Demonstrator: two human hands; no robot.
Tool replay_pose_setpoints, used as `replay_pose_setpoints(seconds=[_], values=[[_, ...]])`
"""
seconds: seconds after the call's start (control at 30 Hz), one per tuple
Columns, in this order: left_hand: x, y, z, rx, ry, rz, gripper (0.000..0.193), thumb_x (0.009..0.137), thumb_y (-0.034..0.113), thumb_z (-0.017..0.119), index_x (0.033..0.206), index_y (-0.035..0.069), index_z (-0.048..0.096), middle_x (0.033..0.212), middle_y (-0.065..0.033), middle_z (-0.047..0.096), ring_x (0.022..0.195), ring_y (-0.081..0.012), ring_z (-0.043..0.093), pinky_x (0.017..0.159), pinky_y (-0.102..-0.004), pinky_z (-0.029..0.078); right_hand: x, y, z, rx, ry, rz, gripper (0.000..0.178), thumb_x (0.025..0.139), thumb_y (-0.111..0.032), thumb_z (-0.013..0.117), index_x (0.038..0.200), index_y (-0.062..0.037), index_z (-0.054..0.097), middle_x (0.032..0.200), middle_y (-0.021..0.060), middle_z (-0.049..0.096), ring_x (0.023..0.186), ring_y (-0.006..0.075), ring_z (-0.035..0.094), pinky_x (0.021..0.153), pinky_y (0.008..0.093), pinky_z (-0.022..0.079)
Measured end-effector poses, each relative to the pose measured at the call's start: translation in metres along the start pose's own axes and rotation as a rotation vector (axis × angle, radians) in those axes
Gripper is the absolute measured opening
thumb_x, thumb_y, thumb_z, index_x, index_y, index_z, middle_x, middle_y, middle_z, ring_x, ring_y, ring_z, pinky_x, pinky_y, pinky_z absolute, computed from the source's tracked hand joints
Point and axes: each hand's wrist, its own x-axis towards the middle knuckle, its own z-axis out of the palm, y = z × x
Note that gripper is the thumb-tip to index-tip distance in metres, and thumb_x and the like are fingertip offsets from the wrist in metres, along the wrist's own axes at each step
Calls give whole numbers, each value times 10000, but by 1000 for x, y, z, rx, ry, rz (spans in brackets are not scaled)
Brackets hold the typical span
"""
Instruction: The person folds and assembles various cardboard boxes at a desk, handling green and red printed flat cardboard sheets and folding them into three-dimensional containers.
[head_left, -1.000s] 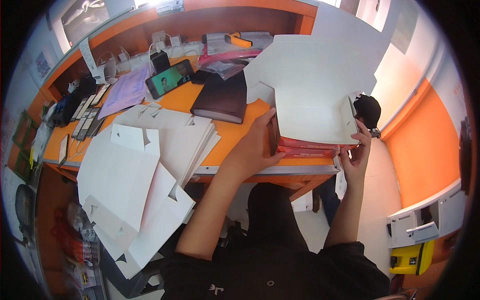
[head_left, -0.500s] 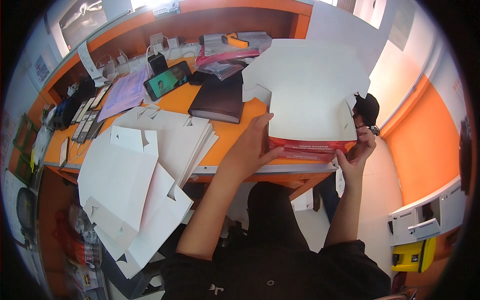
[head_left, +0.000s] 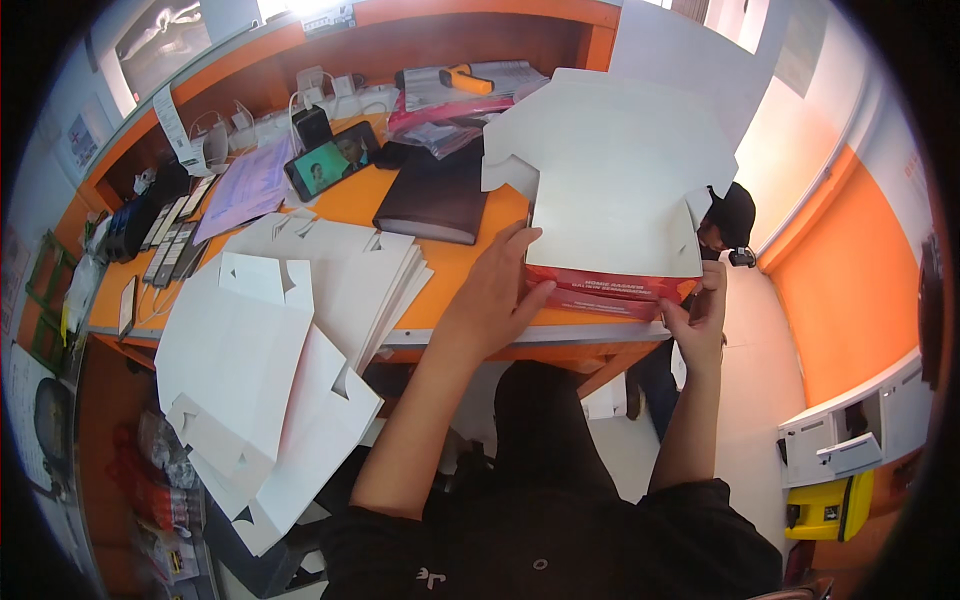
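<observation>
A partly folded cardboard box (head_left: pixel 618 215), white inside and red outside, sits at the right end of the desk with its wide lid flap raised away from me. Its red front panel faces me, with print on it. My left hand (head_left: pixel 498 292) is closed on the front left corner, thumb along the red front. At the front right corner my right hand (head_left: pixel 698 318) pinches the panel, thumb in front and fingers at the side. Left of the box, flat white cardboard blanks (head_left: pixel 240 350) lie in a fanned stack that overhangs the desk's front edge.
Behind the blanks, a dark notebook (head_left: pixel 432 195) and a propped phone (head_left: pixel 330 162) with a lit screen stand on the orange desk (head_left: pixel 400 270). An orange-handled tool (head_left: pixel 466 80) lies on plastic packets. Beyond the box is a person in a black cap (head_left: pixel 733 215).
The box has shifted slightly left, both hands moving with it. My right hand's fingers have drawn in closer against the front right corner.
</observation>
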Motion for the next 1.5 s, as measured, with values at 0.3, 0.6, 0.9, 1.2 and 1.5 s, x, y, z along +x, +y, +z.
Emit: replay_pose_setpoints(seconds=[0.3, 0.6, 0.9, 1.2, 1.5], values=[[0, 0, 2, -57, 38, -6, 595, 852, 111, 661, 1325, 10, 314, 1290, -240, 437, 1167, -388, 498, 974, -389, 413, -3, 1, 1, -25, -15, 52, 390, 717, -18, 714, 992, -34, 437, 1048, 80, 434, 1040, 198, 462, 947, 302, 372], [0, -9, 6, 53, 91, 41, 459, 830, 151, 706, 1171, 24, 427, 1297, -253, 442, 1138, -403, 513, 940, -411, 441, -4, 11, 2, -142, 59, -75, 421, 706, -35, 719, 1044, -34, 468, 1146, 121, 490, 1093, 251, 485, 970, 353, 370], [2, 1, 5, -26, 43, -82, 371, 827, 105, 702, 1118, 29, 484, 1284, -251, 470, 1158, -393, 519, 905, -399, 467, -4, 4, 0, -155, -20, -109, 397, 730, -64, 716, 1100, -11, 583, 1201, 128, 523, 1122, 260, 492, 989, 369, 367], [3, 3, 6, 139, 159, 6, 389, 768, 92, 749, 1058, 44, 495, 1259, -218, 474, 1133, -398, 529, 891, -402, 476, -4, 18, -14, -261, -100, -188, 310, 826, -238, 635, 1027, -5, 597, 1097, 113, 588, 1105, 282, 499, 980, 402, 375], [3, -3, 7, 76, 131, 58, 455, 754, 97, 777, 1096, 59, 479, 1259, -218, 460, 980, -339, 583, 781, -378, 506, -11, 11, 1, 71, 106, 13, 404, 895, -290, 611, 1168, -21, 482, 1099, 96, 549, 1078, 207, 522, 975, 358, 396]])
